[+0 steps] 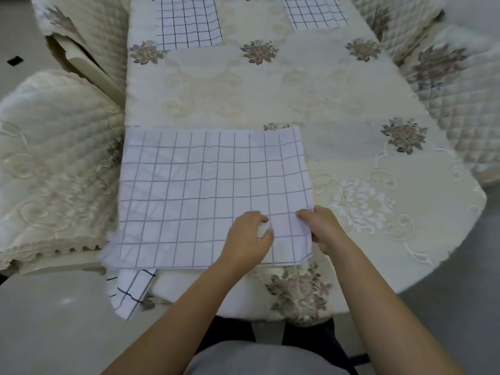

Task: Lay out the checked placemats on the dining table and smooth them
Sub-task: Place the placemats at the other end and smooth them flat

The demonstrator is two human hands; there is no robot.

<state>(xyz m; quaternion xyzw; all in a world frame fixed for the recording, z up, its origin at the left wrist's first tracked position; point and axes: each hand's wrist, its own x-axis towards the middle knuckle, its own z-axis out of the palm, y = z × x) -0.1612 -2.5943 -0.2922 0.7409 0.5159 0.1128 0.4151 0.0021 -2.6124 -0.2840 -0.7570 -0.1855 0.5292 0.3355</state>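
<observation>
The left hand (247, 235) lies on the near right part of a checked placemat (205, 190), its fingers curled and the thumb drawn toward them so that a small fold of the cloth is pinched up between them. The right hand (320, 230) is just beside it at the placemat's right edge, thumb on top of the cloth and fingers tucked under that edge, gripping it; a narrow strip of the mat separates the two hands. Both bare forearms reach in from the bottom of the view. The placemat, white with a thin blue-grey grid, is spread over the near left part of the dining table (378, 163), its left side reaching the table's left edge and its near edge at the front edge; faint creases run across its left half. From under its near left corner hangs another checked cloth (130, 290) with darker lines, drooping over the table's front. The table is covered by a cream tablecloth with embroidered flowers. At the far end lie two more checked placemats, one at far left (189, 21) and one at far right (313, 10), well apart. Quilted cream chair covers flank the table, one on the left (54, 158) and one on the right (460, 104).
</observation>
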